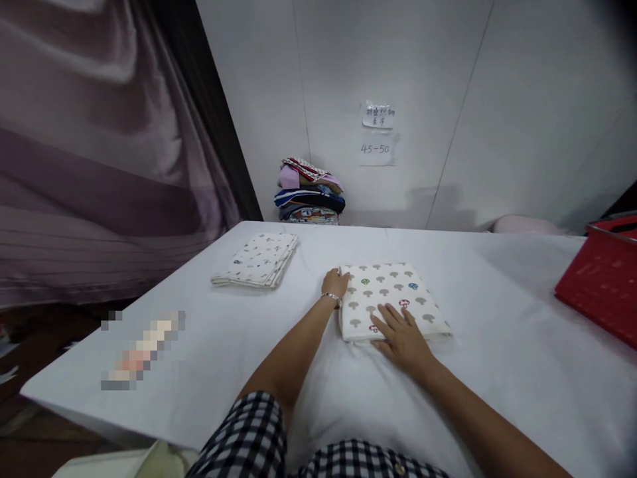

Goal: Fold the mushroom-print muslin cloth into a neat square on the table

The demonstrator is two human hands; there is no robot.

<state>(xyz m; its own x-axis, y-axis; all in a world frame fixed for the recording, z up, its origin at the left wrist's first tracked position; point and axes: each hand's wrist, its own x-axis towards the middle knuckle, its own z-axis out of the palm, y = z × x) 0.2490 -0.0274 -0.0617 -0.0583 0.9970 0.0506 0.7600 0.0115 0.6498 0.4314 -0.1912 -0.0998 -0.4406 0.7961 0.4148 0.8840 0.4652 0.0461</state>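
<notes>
A folded white cloth with a mushroom print point(383, 292) lies flat on the white-covered table in front of me. My left hand point(336, 284) is at its left edge, the fingertips curled against the side; how firmly they hold the fabric does not show. Flat on the cloth's near right part rests my right hand point(402, 337), palm down with its fingers spread. Farther left on the table is a second folded cloth point(259, 260), white with small dark motifs, which neither hand touches.
A red basket point(604, 279) stands at the table's right edge. Stacked folded fabrics point(311, 192) sit behind the far edge, below paper signs point(378, 133) on the wall. A pinkish curtain point(89, 146) hangs at the left. A pixelated patch covers part of the white table point(199, 358).
</notes>
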